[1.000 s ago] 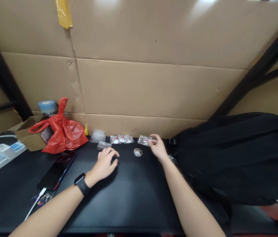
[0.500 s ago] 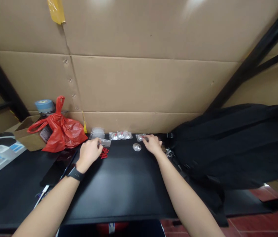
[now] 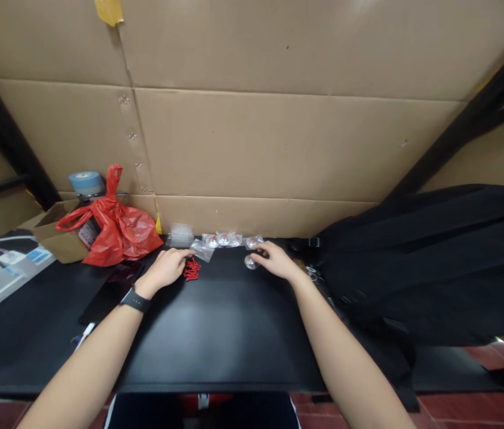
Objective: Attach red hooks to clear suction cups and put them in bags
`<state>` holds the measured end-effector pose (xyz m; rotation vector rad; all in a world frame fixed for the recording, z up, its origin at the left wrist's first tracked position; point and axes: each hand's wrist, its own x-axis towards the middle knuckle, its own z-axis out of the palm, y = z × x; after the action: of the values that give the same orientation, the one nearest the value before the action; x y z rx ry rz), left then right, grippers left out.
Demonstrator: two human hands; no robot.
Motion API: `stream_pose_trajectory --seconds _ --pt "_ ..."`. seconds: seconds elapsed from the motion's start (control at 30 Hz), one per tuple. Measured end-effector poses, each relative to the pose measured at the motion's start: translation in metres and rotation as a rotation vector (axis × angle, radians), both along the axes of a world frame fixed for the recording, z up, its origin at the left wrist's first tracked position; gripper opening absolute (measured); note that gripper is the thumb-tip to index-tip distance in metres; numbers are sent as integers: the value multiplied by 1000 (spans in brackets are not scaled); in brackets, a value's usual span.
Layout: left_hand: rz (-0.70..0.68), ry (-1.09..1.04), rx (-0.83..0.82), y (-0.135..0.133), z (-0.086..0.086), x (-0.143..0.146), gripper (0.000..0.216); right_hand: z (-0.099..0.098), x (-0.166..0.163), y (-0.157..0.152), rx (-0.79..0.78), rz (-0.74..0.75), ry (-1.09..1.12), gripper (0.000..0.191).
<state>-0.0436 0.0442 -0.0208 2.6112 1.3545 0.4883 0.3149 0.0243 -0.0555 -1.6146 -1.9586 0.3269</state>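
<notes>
Now my right hand (image 3: 275, 260) is meeting the disc (image 3: 249, 263), right of the red cord (image 3: 192, 269); can't tell if it or my left hand (image 3: 168, 267) is pinching. Disc's looking light, stiff, slick; rim's suiting best.

The bench (image 3: 220, 339) is black. Toward its back edge, the bundle (image 3: 192, 270) is bright red, the bag (image 3: 124, 231) orange-red, the disc (image 3: 249, 263) silvery.

The right hand (image 3: 274, 260) partly hides a round, clear object (image 3: 249, 262) too small to identify; the left forearm (image 3: 93, 351) covers part of a dark phone (image 3: 104, 298), and a black backpack (image 3: 431, 256) is cropped at the right edge.
</notes>
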Motion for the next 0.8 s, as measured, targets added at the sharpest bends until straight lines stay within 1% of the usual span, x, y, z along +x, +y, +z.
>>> stream_pose_trajectory --seconds 0.07,0.13,0.27,0.37,0.53,0.63,0.8 --pt "-44 32 18 0 -3 1 43 3 -1 -4 -36 154 37 36" --pt "-58 48 49 0 -6 1 44 6 -5 -7 -47 208 22 38" --pt "-86 106 115 -1 -11 0 47 10 -11 -9 -45 199 -15 28" --pt "-65 143 155 -1 -10 -2 37 12 -12 -9 -49 188 -2 23" --pt "13 134 150 0 -5 -4 18 10 -11 -9 -58 147 12 25" --pt "-6 108 133 -1 -4 -2 13 8 -10 -8 -49 134 32 27" --pt "-45 57 131 0 -3 -3 12 8 -9 -8 -28 131 39 25"
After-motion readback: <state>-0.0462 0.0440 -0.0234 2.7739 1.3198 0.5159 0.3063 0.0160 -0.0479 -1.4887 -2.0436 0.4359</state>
